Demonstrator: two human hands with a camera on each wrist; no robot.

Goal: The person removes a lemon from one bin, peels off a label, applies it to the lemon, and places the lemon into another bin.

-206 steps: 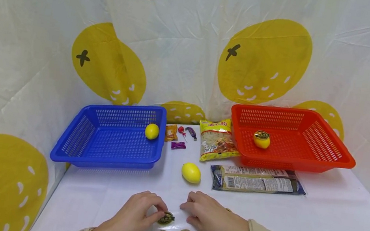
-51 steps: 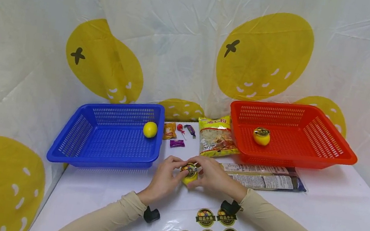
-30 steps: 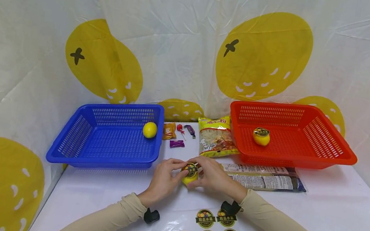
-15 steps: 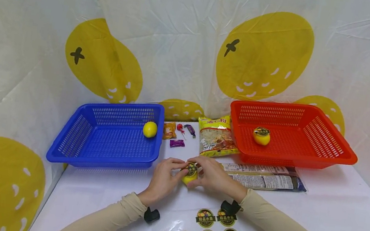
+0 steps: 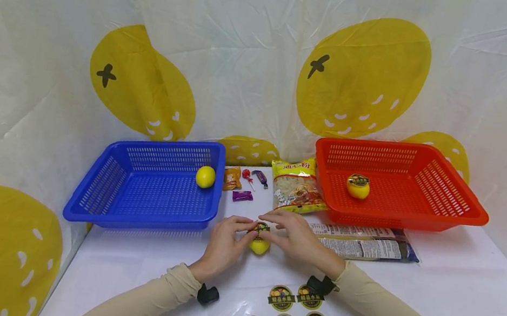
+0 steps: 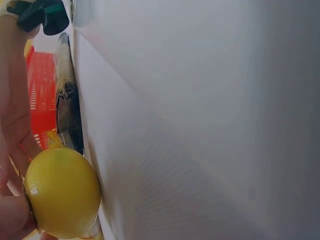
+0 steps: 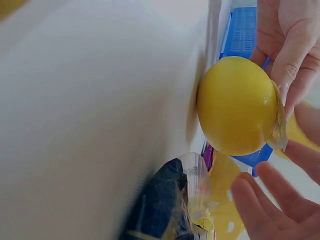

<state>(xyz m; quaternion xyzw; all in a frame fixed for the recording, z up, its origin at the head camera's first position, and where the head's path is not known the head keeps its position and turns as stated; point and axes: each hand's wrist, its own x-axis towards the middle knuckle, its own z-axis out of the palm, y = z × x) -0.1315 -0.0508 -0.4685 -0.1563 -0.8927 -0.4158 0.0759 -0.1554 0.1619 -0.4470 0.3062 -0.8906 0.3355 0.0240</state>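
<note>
Two hands: left hand (image 5: 222, 243), fingers about the lemon (image 5: 260, 247), holding it; right hand (image 5: 296, 239), fingers spread, contact unclear. Lemon: on desk (image 5: 132, 276), left of right hand, tip towards the sticker sheet (image 5: 238, 304). One sticker (image 7: 281, 120), on lemon; right wrist view shows its edge standing off, head view does not. Beyond: blue basket (image 5: 140, 222), left; red basket (image 5: 396, 221), right.

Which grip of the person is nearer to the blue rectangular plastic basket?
Left. The left grip is just to the right of the blue basket, at a yellow oval lemon's left side; the right grip is farther, at the lemon's right side.
</note>
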